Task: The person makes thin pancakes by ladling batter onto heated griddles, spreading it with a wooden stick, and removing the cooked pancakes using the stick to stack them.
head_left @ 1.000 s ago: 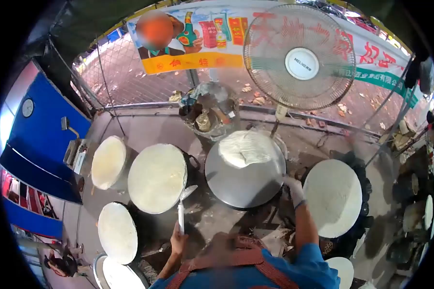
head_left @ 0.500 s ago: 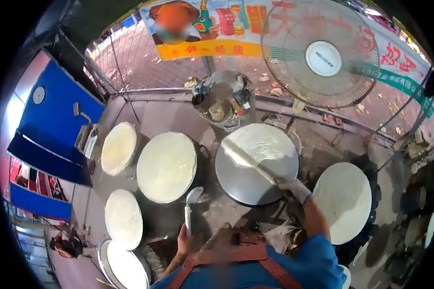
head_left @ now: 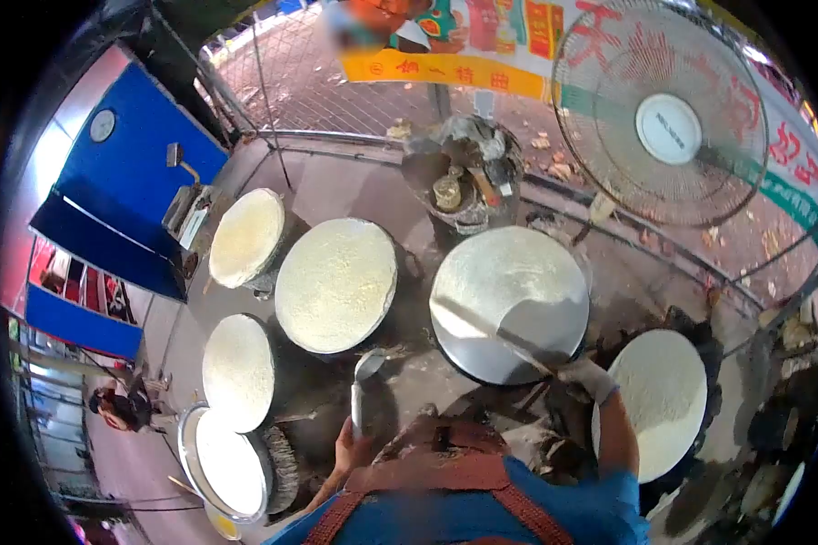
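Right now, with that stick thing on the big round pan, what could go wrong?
The batter might cook patchy: the griddle looks bare along its near side. The right hand on the spreader appears close to the griddle, so it could get burned if the metal is hot. Any batter in the ladle, held in the left hand, might drip.

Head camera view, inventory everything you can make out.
Griddle: one, grey under cream batter, centre.
Spreader: one, light brown, over the griddle.
Ladle: one, silver and white, left of griddle.
Coated rounds: four, cream, three left, one right.
Basin: one, silver, lower left.
Fan: one, pale, upper right.
Banner: one, multicoloured, behind fan.
Panels: several, blue, left.
Fence: one, grey, back.
Clutter: uncountable, mixed, back centre.
Other person: one, dark-topped, far left.
Left hand: one, blue-sleeved, on ladle.
Right hand: one, blue-sleeved, on spreader.
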Available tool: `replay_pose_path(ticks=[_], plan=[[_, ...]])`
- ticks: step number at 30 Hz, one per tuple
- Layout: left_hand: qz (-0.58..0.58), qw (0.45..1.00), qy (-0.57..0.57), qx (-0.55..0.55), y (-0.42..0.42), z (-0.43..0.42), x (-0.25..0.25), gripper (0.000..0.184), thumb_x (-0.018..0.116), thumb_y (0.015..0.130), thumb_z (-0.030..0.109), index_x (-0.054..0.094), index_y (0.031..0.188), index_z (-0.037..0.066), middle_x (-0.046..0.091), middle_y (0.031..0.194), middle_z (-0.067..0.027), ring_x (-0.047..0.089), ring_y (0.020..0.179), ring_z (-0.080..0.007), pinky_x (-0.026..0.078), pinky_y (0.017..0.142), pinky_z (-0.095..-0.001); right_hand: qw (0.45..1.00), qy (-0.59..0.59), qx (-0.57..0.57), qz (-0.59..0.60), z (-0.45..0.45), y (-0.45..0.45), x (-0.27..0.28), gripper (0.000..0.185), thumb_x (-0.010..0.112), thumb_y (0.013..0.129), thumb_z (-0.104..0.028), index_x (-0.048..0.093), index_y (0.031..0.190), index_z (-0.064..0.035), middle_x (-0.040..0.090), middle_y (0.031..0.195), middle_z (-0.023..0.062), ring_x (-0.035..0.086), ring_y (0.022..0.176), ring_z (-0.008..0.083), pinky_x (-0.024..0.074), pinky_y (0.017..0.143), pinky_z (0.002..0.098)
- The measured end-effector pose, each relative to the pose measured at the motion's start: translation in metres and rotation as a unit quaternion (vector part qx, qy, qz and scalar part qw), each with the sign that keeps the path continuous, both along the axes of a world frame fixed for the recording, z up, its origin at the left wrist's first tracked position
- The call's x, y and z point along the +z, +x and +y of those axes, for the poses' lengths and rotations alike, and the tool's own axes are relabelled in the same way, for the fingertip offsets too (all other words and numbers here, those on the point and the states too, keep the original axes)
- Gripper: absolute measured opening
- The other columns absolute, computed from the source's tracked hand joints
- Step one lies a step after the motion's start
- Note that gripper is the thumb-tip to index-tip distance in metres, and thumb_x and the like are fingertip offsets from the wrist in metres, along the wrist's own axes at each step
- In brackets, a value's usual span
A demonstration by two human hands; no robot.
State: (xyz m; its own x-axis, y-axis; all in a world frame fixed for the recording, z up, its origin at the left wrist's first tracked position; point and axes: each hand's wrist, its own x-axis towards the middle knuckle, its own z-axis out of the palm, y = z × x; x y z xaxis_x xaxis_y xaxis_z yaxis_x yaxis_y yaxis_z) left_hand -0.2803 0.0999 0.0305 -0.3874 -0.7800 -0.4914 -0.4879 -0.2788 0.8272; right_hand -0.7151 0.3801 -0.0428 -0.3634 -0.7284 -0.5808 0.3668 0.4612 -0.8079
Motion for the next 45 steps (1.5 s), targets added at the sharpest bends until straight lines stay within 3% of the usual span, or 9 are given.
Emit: replay_pose_path(ticks=[5,10,12,15,17,31,34,38,45], plan=[[0.080,0.997,-0.003,0.020,0.021,0.000,-0.015,0.053,0.053,0.079,-0.003,0.037,0.129,0.004,0.056,0.097,-0.0025,0.054,0.082,-0.0093,0.045,0.065,-0.0230,0.984,-0.077,-0.137,0.083,-0.078,-0.058,0.024,0.017,0.066,0.075,-0.018,0.065,0.084,-0.0036,0.054,0.070,-0.0026,0.047,0.056,0.0075,0.0374,0.049,0.0224],[0.043,0.999,0.032,0.009,0.037,-0.010,-0.033,0.057,0.048,0.079,-0.003,0.034,0.133,0.007,0.050,0.070,-0.0004,0.048,0.053,-0.0085,0.039,0.043,-0.0234,0.986,0.017,0.076,0.150,-0.091,-0.026,0.022,0.030,0.067,0.073,-0.020,0.066,0.093,0.0023,0.062,0.076,0.0025,0.055,0.066,0.0117,0.0434,0.056,0.0254],[0.028,0.999,0.039,0.011,0.028,-0.013,-0.030,0.058,0.049,0.079,-0.002,0.033,0.134,0.009,0.049,0.066,-0.0005,0.045,0.048,-0.0089,0.037,0.040,-0.0236,0.987,-0.128,-0.083,0.057,-0.052,0.032,0.020,0.030,0.067,0.072,-0.014,0.066,0.096,0.0032,0.065,0.081,0.0059,0.057,0.070,0.0136,0.0460,0.064,0.0264],[0.000,1.000,0.025,-0.004,0.014,-0.020,-0.031,0.062,0.049,0.077,-0.003,0.032,0.135,0.010,0.052,0.067,-0.0018,0.047,0.049,-0.0080,0.038,0.041,-0.0232,0.984,0.042,-0.174,-0.019,0.016,0.064,0.029,0.032,0.062,0.073,-0.006,0.063,0.104,0.0033,0.062,0.075,0.0032,0.051,0.058,0.0057,0.0404,0.051,0.0200],[-0.014,0.998,0.061,-0.006,0.010,-0.026,-0.033,0.063,0.050,0.077,-0.003,0.032,0.135,0.010,0.053,0.067,-0.0024,0.047,0.048,-0.0085,0.038,0.039,-0.0239,0.910,-0.044,-0.410,-0.053,0.013,0.072,0.026,0.029,0.062,0.074,-0.006,0.064,0.101,0.0041,0.062,0.076,0.0030,0.050,0.057,0.0053,0.0392,0.050,0.0194],[-0.006,0.998,0.040,0.042,0.034,-0.006,-0.007,0.065,0.051,0.077,-0.001,0.028,0.136,0.012,0.044,0.055,-0.0009,0.039,0.036,-0.0097,0.030,0.030,-0.0249,0.978,-0.107,0.068,0.168,-0.065,-0.011,0.015,0.033,0.062,0.076,-0.013,0.062,0.104,0.0030,0.059,0.072,0.0002,0.048,0.058,0.0068,0.0385,0.052,0.0225],[-0.025,0.996,0.040,0.076,0.050,-0.003,-0.010,0.066,0.051,0.079,-0.001,0.024,0.138,0.012,0.043,0.053,-0.0027,0.038,0.035,-0.0115,0.030,0.030,-0.0267,0.992,0.087,0.078,0.052,-0.019,-0.006,0.037,0.031,0.069,0.070,-0.014,0.066,0.098,-0.0002,0.063,0.078,0.0036,0.053,0.070,0.0097,0.0432,0.066,0.0246],[0.013,0.990,0.069,0.119,0.069,0.007,-0.017,0.068,0.051,0.079,-0.001,0.022,0.139,0.014,0.042,0.051,-0.0034,0.038,0.034,-0.0124,0.031,0.031,-0.0271,0.992,-0.020,0.052,0.110,-0.039,-0.035,0.043,0.024,0.065,0.074,-0.021,0.067,0.092,-0.0055,0.050,0.055,-0.0026,0.042,0.044,0.0058,0.0300,0.039,0.0238],[-0.010,0.993,0.022,0.119,0.095,0.008,-0.006,0.062,0.050,0.077,0.000,0.030,0.134,0.012,0.041,0.054,0.0009,0.038,0.035,-0.0084,0.029,0.029,-0.0232,0.968,0.053,0.179,0.165,-0.075,-0.049,0.044,0.024,0.063,0.075,-0.025,0.066,0.086,-0.0035,0.048,0.051,0.0011,0.041,0.039,0.0094,0.0290,0.035,0.0262]])
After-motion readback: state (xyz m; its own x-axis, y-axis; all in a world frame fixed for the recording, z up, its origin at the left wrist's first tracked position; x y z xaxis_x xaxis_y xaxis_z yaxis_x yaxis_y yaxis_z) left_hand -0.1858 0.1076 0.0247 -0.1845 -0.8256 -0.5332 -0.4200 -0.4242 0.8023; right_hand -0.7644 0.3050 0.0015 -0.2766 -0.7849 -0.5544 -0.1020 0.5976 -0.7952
